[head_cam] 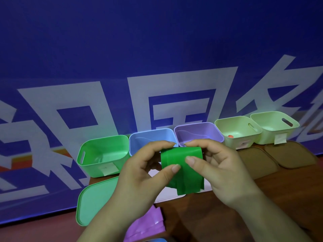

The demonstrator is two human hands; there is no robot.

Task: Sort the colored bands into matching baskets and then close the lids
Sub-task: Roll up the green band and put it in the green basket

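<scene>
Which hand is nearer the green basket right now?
Left. The left hand pinches the green band just right of the green basket, close to its near right corner. The right hand holds the band's other side, farther right, in front of the purple basket.

Two bare hands, left hand (139,175) and right hand (218,172), on bare forearms.
Short, rounded nails at the fingertips (175,167), trimmed close, with a faint sheen on the thumbs; soft creases across the knuckles just behind them; smooth, full palms further back; then uncovered wrists, left forearm (104,224) and right forearm (271,220) broadening away from the fingers, cut off at the bottom of the view.
</scene>
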